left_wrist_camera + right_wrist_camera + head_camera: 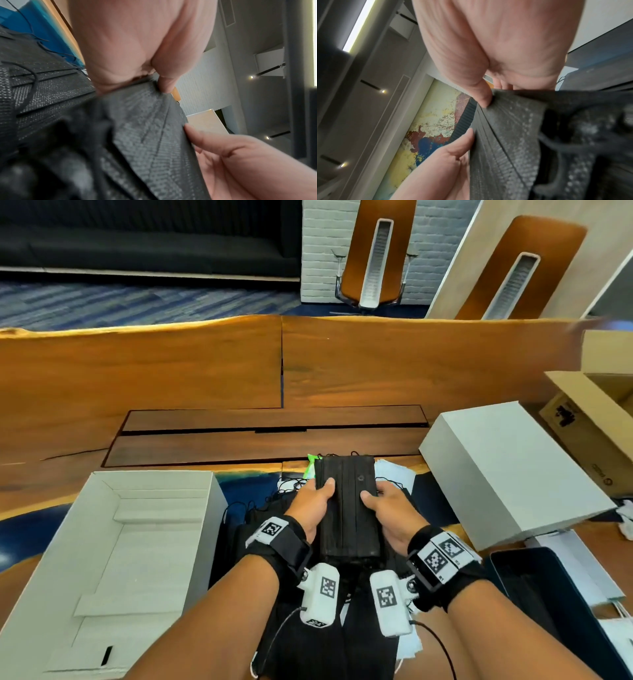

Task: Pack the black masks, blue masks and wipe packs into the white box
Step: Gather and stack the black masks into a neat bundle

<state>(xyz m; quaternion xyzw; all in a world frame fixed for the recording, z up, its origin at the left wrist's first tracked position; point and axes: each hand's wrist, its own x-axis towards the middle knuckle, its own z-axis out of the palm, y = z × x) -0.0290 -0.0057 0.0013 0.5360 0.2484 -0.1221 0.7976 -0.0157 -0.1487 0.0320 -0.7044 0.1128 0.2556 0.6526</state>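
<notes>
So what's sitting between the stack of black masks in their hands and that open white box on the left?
In the head view, loose black masks with tangled ear loops lie between the held stack and the white box.

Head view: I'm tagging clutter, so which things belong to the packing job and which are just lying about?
Job:
stack of black masks, gripped by left hand and right hand
open white box
green wipe pack

Lying about:
closed white box
cardboard box
chairs
</notes>
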